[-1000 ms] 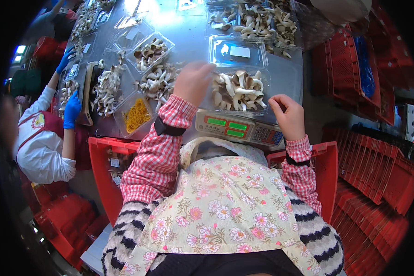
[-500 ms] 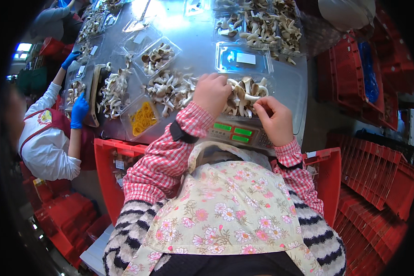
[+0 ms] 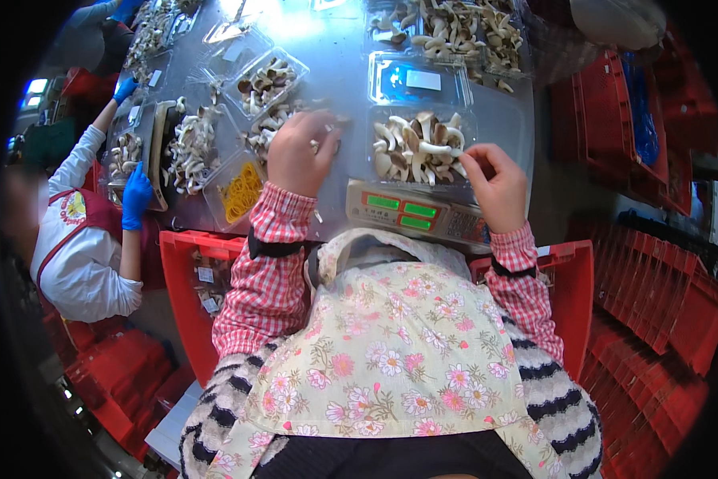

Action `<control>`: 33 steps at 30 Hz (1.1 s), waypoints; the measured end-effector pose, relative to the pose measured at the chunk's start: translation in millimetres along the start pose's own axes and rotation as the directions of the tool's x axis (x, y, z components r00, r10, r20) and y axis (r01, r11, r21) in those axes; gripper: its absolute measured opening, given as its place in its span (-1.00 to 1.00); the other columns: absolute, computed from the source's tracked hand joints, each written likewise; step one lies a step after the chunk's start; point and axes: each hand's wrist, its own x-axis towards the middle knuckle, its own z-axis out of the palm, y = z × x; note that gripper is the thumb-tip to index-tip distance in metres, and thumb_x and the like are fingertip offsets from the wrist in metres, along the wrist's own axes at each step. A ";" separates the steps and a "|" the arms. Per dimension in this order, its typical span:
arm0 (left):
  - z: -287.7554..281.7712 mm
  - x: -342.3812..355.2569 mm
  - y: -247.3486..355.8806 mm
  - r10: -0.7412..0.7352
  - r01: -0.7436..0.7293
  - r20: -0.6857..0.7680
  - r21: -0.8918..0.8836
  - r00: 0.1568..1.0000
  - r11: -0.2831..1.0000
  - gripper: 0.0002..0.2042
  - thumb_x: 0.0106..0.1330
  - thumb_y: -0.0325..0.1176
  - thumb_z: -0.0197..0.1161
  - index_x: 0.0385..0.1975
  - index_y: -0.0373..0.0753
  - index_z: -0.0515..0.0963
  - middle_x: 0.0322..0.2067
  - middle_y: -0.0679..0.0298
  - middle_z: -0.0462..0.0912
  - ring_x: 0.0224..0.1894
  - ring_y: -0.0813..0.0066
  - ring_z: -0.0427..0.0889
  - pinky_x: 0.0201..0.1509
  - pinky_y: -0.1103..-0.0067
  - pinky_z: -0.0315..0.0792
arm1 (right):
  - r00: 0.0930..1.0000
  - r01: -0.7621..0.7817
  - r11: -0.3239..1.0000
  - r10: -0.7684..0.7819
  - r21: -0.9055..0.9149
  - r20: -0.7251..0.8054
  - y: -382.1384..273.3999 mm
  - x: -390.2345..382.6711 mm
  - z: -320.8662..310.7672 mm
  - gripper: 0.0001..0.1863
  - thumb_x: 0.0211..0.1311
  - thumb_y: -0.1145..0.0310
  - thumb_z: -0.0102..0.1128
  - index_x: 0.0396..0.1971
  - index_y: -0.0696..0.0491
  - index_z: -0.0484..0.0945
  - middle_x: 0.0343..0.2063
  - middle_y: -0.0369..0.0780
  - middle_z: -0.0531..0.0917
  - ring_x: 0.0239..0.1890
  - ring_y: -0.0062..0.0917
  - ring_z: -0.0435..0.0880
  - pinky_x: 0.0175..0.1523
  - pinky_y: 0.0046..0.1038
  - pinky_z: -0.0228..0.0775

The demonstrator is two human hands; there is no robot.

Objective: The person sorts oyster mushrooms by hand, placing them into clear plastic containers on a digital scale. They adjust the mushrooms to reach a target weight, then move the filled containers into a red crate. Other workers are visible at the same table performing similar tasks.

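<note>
My left hand is over the loose mushroom pile left of the scale. Its fingers are curled, with small pale mushroom bits showing between them. A clear plastic tray of white-stemmed, brown-capped mushrooms rests on the weighing scale, whose green displays are lit. At the tray's right edge my right hand pinches, thumb against forefinger, at the end of a mushroom lying across the top. The tray's lid is folded back on its far side and bears a white label.
Left lie a box of yellow rubber bands, a filled mushroom tray and another pile. A co-worker's blue-gloved hand is farther left. Red crates stand at right. More mushrooms lie at the far right of the table.
My left hand has moved left, from beside the tray on the scale to the loose pile. My right hand has shifted slightly up and right, staying at the tray's edge.
</note>
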 end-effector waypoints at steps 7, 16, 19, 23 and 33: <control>22.7 10.9 17.6 0.137 -0.136 0.011 -0.070 0.990 0.988 -0.89 0.12 -0.47 0.32 -0.36 -0.27 0.60 -0.47 0.23 0.57 -0.48 0.43 0.60 -0.44 0.58 0.43 | 0.966 0.259 0.923 -0.253 -0.285 0.060 -25.0 9.6 44.3 -0.77 0.03 0.28 0.35 -0.37 0.04 0.55 -0.45 -0.25 0.59 -0.53 -0.47 0.59 -0.43 -0.46 0.40; 23.8 14.6 17.3 0.054 -0.050 0.098 -0.047 0.994 0.998 -0.86 0.12 -0.46 0.31 -0.32 -0.26 0.60 -0.42 0.20 0.58 -0.41 0.36 0.63 -0.32 0.53 0.48 | 0.996 -0.075 0.992 0.080 -0.102 0.045 -9.4 41.0 41.6 -0.83 0.11 0.34 0.24 -0.40 0.13 0.57 -0.55 -0.27 0.63 -0.51 -0.61 0.60 -0.36 -0.54 0.41; 41.7 22.9 19.2 0.164 -0.164 0.082 0.001 0.983 0.986 -0.80 0.06 -0.50 0.30 -0.28 -0.21 0.60 -0.36 0.21 0.60 -0.28 0.24 0.61 -0.20 0.46 0.49 | 0.996 -0.070 0.993 0.075 -0.100 0.041 -7.0 44.1 39.0 -0.83 0.12 0.34 0.25 -0.40 0.15 0.57 -0.56 -0.29 0.63 -0.53 -0.66 0.55 -0.38 -0.58 0.37; 66.4 49.2 13.3 0.340 -0.343 0.159 -0.005 0.927 0.939 -0.80 0.03 -0.50 0.26 -0.31 -0.14 0.61 -0.39 0.26 0.60 -0.22 0.25 0.58 -0.19 0.41 0.46 | 0.995 -0.096 0.990 0.097 -0.101 0.003 -5.5 50.5 29.5 -0.84 0.10 0.29 0.23 -0.39 0.06 0.59 -0.50 -0.22 0.63 -0.49 -0.42 0.61 -0.35 -0.42 0.43; 48.4 41.9 -0.4 0.175 -0.235 0.367 0.126 0.914 0.964 -0.91 0.12 -0.39 0.25 -0.42 -0.20 0.50 -0.53 0.17 0.58 -0.42 0.13 0.57 -0.34 0.33 0.44 | 0.989 -0.018 0.988 0.040 -0.150 0.143 9.0 26.7 12.0 -0.86 0.06 0.32 0.29 -0.40 0.05 0.63 -0.45 -0.23 0.61 -0.50 -0.43 0.59 -0.37 -0.43 0.41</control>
